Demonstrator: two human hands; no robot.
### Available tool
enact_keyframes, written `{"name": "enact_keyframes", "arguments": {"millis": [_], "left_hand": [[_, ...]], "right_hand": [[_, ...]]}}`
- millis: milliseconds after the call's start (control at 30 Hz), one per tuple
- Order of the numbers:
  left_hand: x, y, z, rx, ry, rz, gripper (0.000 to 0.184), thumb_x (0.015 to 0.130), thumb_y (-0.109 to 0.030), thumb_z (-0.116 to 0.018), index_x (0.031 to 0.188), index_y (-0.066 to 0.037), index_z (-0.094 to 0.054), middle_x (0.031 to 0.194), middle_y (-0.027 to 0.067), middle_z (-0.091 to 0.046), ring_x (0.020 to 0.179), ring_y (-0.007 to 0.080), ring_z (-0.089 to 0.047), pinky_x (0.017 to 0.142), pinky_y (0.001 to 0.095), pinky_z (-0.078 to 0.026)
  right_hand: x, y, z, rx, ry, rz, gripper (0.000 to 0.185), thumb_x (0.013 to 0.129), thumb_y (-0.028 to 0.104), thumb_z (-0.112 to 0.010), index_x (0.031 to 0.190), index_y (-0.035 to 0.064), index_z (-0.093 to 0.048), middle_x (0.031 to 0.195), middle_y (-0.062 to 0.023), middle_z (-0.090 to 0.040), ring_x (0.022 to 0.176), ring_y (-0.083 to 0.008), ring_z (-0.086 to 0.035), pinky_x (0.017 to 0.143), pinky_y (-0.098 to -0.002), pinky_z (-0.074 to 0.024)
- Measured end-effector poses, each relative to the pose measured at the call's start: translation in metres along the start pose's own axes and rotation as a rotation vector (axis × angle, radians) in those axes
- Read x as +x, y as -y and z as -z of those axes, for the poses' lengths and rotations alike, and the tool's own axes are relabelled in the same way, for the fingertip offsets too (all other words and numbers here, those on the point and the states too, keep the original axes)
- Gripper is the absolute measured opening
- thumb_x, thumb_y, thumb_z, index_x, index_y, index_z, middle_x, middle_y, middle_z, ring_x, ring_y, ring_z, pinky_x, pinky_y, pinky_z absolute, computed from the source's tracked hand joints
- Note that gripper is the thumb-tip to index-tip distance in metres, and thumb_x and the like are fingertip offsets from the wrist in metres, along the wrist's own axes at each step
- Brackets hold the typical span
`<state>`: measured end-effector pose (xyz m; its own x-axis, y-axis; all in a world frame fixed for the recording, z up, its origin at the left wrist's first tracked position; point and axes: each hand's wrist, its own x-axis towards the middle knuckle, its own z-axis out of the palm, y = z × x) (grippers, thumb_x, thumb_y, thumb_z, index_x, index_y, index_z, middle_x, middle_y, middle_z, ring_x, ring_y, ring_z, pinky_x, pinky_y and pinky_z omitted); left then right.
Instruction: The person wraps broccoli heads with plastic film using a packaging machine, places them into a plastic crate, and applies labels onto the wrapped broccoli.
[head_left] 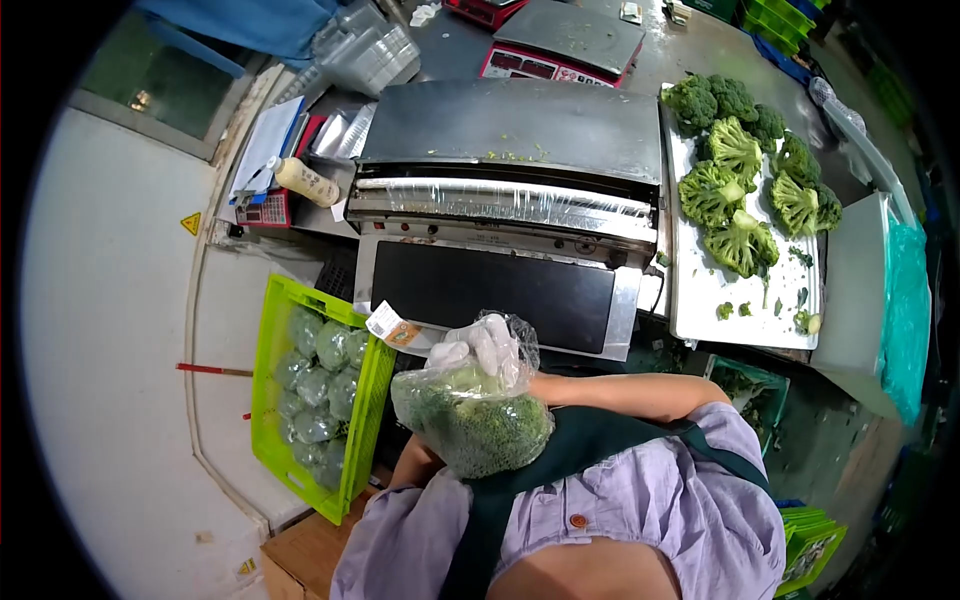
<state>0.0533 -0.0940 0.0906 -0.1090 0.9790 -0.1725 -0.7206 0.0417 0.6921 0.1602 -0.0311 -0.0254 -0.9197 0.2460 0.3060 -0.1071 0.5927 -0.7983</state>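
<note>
A large broccoli head [475, 430] in clear plastic film is held up in front of my chest. My right hand [488, 348], in a white glove, has its fingers closed around the gathered film at the top of the bundle. My left forearm [415, 464] rises behind the broccoli; the left hand itself is mostly hidden there, so its grip is unclear. Just left of the gloved fingers is a white strip with an orange-printed label [395, 326]. Beyond the hands lies the black plate [495, 297] of a film-wrapping machine [510, 125].
At left stands a green crate [262, 400] with several wrapped broccoli heads. A white tray [692, 300] at right bears several unwrapped broccoli heads and scraps. Behind the wrapper sits a red scale [570, 40]. A bottle [306, 182] and papers [262, 150] are at left.
</note>
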Motion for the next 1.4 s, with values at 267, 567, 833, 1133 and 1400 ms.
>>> {"name": "enact_keyframes", "arguments": {"millis": [267,567,833,1133,1400], "left_hand": [[0.027,-0.01,-0.015,-0.263,0.174,0.141,0.03,0.088,-0.032,-0.054,0.08,-0.004,-0.049,0.082,0.0067,-0.047,0.069,0.0164,-0.052,0.062,0.028,-0.046],[-0.018,0.053,0.018,-0.593,-0.102,0.144,0.049,0.097,-0.044,-0.033,0.124,-0.004,-0.041,0.124,0.0125,-0.044,0.107,0.0212,-0.047,0.092,0.0334,-0.04],[-0.038,0.027,0.018,-0.058,-0.614,-0.354,0.086,0.088,-0.069,-0.012,0.134,0.001,-0.036,0.134,0.0149,-0.043,0.125,0.0263,-0.039,0.108,0.0405,-0.027],[-0.117,0.001,0.019,0.432,-0.44,-0.385,0.073,0.09,-0.052,-0.038,0.139,0.0,-0.026,0.144,0.0176,-0.03,0.13,0.0284,-0.035,0.108,0.0389,-0.028],[-0.149,0.007,0.088,-0.129,-0.897,-0.538,0.04,0.096,-0.034,-0.039,0.122,-0.005,-0.05,0.121,0.0081,-0.056,0.112,0.0221,-0.053,0.098,0.037,-0.041]], "right_hand": [[0.0,0.038,0.118,0.285,-0.248,-0.568,0.017,0.089,0.013,-0.053,0.099,0.0024,-0.062,0.091,-0.0157,-0.065,0.081,-0.0225,-0.065,0.069,-0.0318,-0.0511],[0.04,0.071,0.103,0.891,0.005,0.232,0.059,0.097,0.044,-0.029,0.125,-0.0023,-0.05,0.134,-0.0196,-0.045,0.129,-0.0333,-0.036,0.105,-0.0418,-0.0278],[0.042,0.07,0.078,1.291,0.438,-0.239,0.096,0.084,0.074,-0.022,0.14,-0.0046,-0.026,0.139,-0.0178,-0.036,0.129,-0.0243,-0.035,0.107,-0.036,-0.0257],[0.056,0.089,0.029,1.427,0.195,-0.614,0.086,0.089,0.068,-0.02,0.127,-0.004,-0.049,0.123,-0.0144,-0.054,0.112,-0.0195,-0.051,0.098,-0.0307,-0.0391],[0.094,0.063,-0.083,0.924,0.333,-0.682,0.074,0.094,0.059,-0.015,0.113,0.0014,-0.057,0.103,-0.0171,-0.062,0.095,-0.0239,-0.058,0.084,-0.0329,-0.0434]]}}
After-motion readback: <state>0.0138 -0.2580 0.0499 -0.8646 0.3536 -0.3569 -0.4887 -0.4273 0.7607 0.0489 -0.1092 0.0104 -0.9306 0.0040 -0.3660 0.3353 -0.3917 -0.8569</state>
